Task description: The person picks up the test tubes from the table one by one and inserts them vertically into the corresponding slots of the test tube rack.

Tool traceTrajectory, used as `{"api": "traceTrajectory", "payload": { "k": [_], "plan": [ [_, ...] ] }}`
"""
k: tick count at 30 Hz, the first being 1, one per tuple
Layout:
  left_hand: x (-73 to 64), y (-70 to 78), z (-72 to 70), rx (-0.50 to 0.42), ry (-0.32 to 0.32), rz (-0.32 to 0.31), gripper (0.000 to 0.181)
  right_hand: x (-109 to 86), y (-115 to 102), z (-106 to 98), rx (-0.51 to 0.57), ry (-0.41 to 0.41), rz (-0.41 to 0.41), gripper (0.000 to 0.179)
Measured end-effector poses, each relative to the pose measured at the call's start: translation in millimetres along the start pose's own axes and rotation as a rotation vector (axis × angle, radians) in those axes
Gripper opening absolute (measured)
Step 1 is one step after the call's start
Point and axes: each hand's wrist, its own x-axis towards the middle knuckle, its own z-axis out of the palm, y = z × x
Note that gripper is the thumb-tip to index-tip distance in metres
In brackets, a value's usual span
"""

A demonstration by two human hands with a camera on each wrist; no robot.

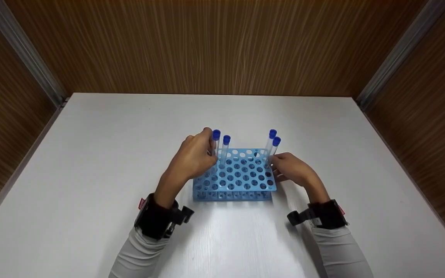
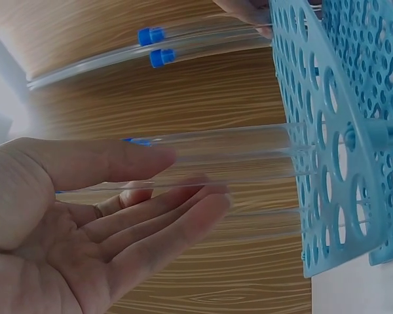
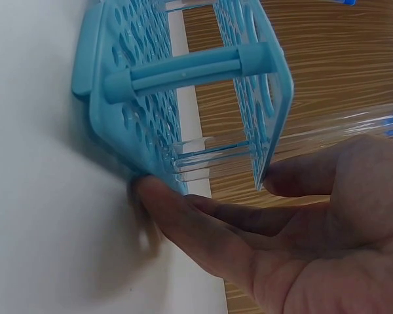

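A light blue test tube rack (image 1: 231,191) stands on the white table. Four capped tubes rise from it in two pairs: a left tube (image 1: 216,134) beside another tube (image 1: 226,148), and two test tubes (image 1: 272,134) at the far right corner. My left hand (image 1: 195,154) is at the leftmost tube. In the left wrist view its thumb (image 2: 137,162) and nearly straight fingers (image 2: 177,229) stand apart on either side of clear tube glass. My right hand (image 1: 292,168) holds the rack's right side, thumb (image 3: 301,176) at the upper plate's edge, a fingertip (image 3: 150,190) at the base.
The white table (image 1: 91,154) extends around the rack on all sides. Wood-grain panels (image 1: 214,46) close off the back and both sides. Black wrist cameras (image 1: 157,218) are strapped to both forearms.
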Motion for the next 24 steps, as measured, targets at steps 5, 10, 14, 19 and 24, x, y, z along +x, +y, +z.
{"api": "traceTrajectory", "payload": {
  "k": [5, 10, 14, 19, 24],
  "plan": [
    [1.3, -2.3, 1.9, 0.019, -0.046, 0.002, 0.02, -0.4, -0.1, -0.3, 0.009, -0.004, -0.003, 0.048],
    [2.1, -3.6, 4.1, 0.014, -0.075, -0.017, 0.019, -1.4, 0.0, -0.5, 0.002, -0.001, 0.003, 0.048],
    [3.1, -3.9, 6.4, 0.021, -0.079, -0.031, 0.015, -3.0, -0.5, -0.6, -0.002, -0.002, 0.006, 0.048],
    [3.6, -2.9, 7.7, 0.06, -0.086, -0.033, 0.014, -4.2, -1.2, -0.5, 0.002, -0.002, 0.008, 0.046],
    [2.4, -1.6, 8.2, 0.058, -0.114, -0.051, 0.012, -5.7, -1.0, -0.7, 0.0, -0.003, 0.005, 0.046]
  ]
}}
